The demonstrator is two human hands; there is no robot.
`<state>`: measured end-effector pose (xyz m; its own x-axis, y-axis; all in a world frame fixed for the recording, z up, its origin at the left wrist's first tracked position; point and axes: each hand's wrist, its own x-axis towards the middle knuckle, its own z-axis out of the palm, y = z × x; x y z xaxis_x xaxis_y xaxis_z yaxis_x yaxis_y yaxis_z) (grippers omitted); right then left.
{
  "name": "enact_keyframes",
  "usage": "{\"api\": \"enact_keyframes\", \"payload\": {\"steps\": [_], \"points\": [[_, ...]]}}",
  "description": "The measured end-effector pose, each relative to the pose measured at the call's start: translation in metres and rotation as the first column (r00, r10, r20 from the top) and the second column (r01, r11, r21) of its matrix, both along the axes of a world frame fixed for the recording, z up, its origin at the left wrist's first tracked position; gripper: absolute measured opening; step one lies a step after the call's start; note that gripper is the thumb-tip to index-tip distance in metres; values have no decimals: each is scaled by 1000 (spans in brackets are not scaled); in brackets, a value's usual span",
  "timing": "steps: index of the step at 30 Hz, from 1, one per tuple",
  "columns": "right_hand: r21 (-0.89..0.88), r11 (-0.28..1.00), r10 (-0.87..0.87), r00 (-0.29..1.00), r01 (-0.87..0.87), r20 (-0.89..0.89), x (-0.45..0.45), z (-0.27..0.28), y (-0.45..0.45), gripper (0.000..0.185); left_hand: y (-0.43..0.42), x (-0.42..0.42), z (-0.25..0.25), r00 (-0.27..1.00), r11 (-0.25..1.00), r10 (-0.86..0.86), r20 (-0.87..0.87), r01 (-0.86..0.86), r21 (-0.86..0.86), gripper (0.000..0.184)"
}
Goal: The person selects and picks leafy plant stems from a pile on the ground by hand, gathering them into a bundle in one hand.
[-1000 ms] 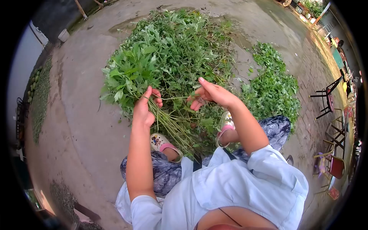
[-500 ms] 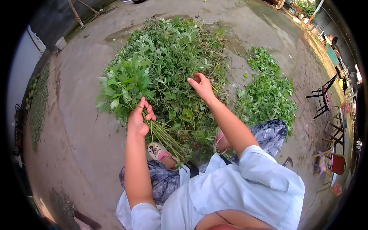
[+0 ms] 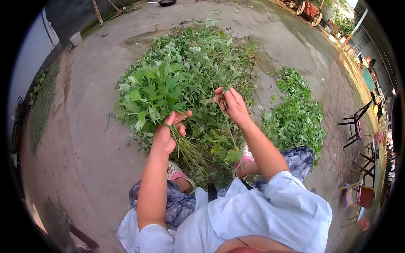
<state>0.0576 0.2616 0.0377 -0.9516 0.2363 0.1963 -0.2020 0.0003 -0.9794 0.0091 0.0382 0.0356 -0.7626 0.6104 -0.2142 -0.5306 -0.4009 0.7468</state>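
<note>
My left hand (image 3: 168, 134) is closed round a bunch of leafy stems (image 3: 158, 90), leaves up and away from me, bare stalks trailing toward my feet. In front of me lies a big heap of cut green plants (image 3: 190, 55). Over its right side, my right hand (image 3: 233, 103) pinches a single long leafy stem (image 3: 209, 78). That stem stands slanted, its tip near the heap's far edge and its lower end hanging by my right shoe (image 3: 244, 157). The exact plant kind I cannot tell.
To the right is a smaller pile of green leaves (image 3: 297, 122). Chairs (image 3: 356, 124) stand along the right side. A white bucket (image 3: 76, 39) sits by the left wall, near a strip of spread greenery (image 3: 44, 107). A dark pan (image 3: 166, 2) lies at the far edge.
My right hand, without a visible stem before, now holds a long leafy stem lifted from the heap. My left hand still grips the bunch and sits slightly further right.
</note>
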Motion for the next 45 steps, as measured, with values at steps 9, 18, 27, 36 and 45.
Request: {"api": "enact_keyframes", "payload": {"steps": [9,18,27,36,45], "points": [[635,772,132,977,5,-168,30,-8,-51,16,19,11,-11,998,979,-62,-13,63,195,28],[-663,648,-317,924,374,212,26,-29,-27,22,23,18,-2,993,987,113,-22,-109,121,13],[-249,968,16,1000,-16,1,29,37,-39,27,-1,9,-11,1000,984,15,-14,-12,177,12],[18,1000,-1,969,6,-247,15,23,-97,18,8,19,7,994,992,108,-6,-107,68,22],[86,975,-178,954,204,-242,50,13,-99,12,-17,-1,-3,998,962,-11,70,-8,273,24]]}}
